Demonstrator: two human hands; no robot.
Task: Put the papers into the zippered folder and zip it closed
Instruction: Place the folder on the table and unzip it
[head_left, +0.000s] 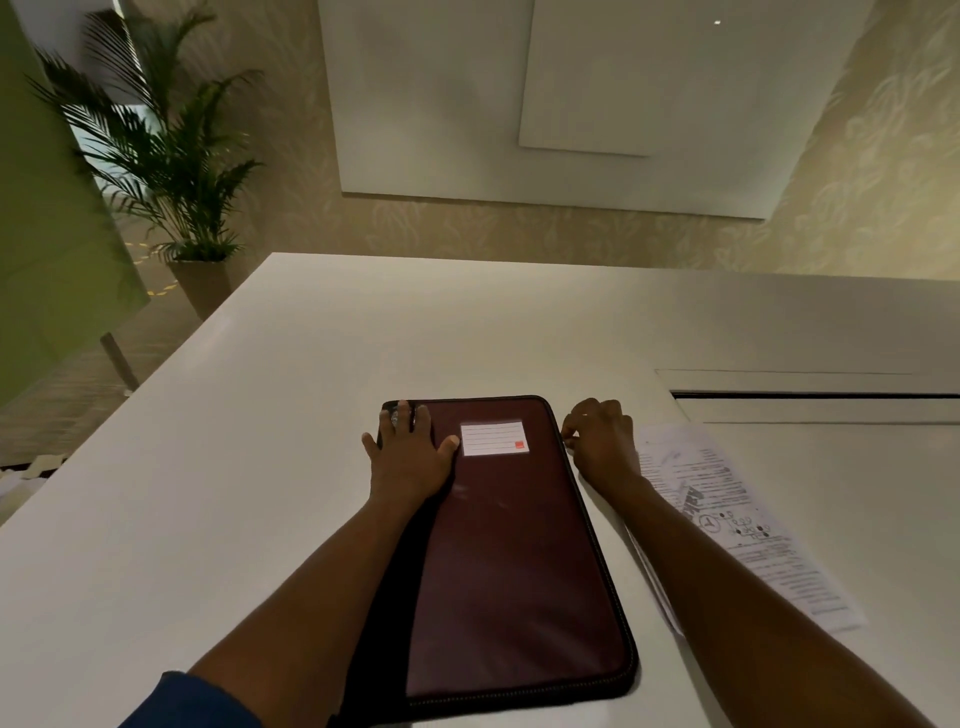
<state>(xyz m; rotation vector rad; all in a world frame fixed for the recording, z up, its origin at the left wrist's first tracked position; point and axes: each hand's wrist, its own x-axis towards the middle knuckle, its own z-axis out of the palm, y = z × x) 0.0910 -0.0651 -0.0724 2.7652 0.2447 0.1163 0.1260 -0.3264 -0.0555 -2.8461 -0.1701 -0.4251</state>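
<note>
So we've got the dark maroon fabric zippered folder (509, 545) flat on the white surface (234, 467), left hand (410, 457) pressing it with fingers spread, right hand (602, 441) pinching at the zipper edge; printed white papers (737, 525) just beside, so unzipping looks next

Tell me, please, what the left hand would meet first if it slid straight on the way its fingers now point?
The left hand lies flat on the zippered folder, fingers pointing away from the person. It would first cross the folder's far edge, then bare table; nothing else shows in that line.
</note>
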